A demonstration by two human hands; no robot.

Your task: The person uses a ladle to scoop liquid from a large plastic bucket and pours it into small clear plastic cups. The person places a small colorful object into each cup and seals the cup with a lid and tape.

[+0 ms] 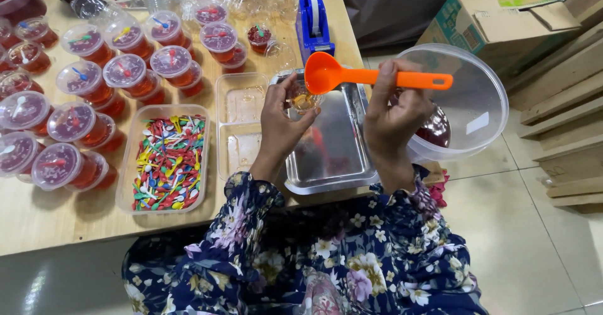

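Hands first: our right hand (397,117) grips the handle of a long orange plastic ladle (352,75), fingers closed round it, with the bowl tipped over a small clear plastic cup (303,99) that our left hand (281,119) pinches between thumb and fingertips. Working down in size, the pale wooden table (56,217) carries everything. A large round clear plastic tub (465,98) of dark red liquid sits at its right edge, just behind the right hand. A shiny rectangular metal tray (333,158) lies under both hands. Left of it stand an empty clear two-part container (240,123) and a clear box of many-coloured little plastic spoons (168,161), then rows of lidded cups of red liquid (85,82). A blue tape dispenser (312,23) stands behind the tray.

We judge this the filling step: the ladle is at the cup's mouth. The pour calls for a slow tilt with the cup held level over the tray, since the opening is narrow.
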